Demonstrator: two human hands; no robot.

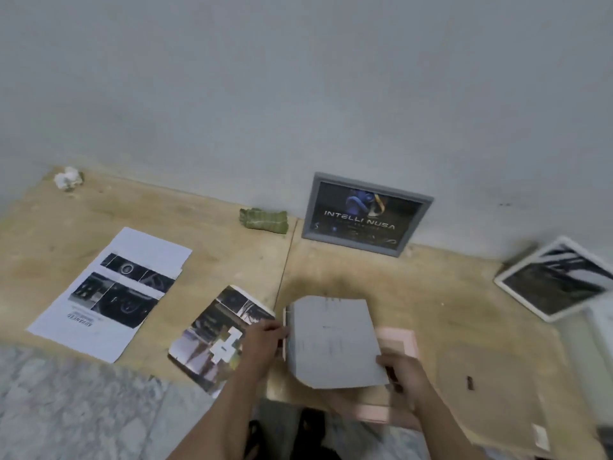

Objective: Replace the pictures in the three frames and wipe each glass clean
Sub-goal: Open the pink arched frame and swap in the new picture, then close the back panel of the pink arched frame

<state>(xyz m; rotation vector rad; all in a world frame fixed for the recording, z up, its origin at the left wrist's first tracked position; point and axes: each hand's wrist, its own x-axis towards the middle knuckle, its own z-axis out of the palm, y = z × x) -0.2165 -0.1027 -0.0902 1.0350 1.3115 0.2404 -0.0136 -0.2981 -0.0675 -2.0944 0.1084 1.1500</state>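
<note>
A pink frame [399,338] lies flat at the front of the wooden board [232,207]. Over it I hold a blank-side-up sheet of paper [331,340]: my left hand [262,340] pinches its left edge, my right hand [403,371] grips its lower right corner. A grey frame [365,214] with a dark "INTELLI NUSA" picture leans on the wall behind. A white frame [557,277] with a dark picture lies tilted at the right. A loose printed picture [215,336] rests left of my left hand.
A white printed sheet [112,290] lies at the left. A folded green cloth [263,220] sits by the wall, a crumpled white tissue [68,177] at the far left corner. A brown backing board [491,390] lies right of the pink frame. Stone floor [66,410] is below.
</note>
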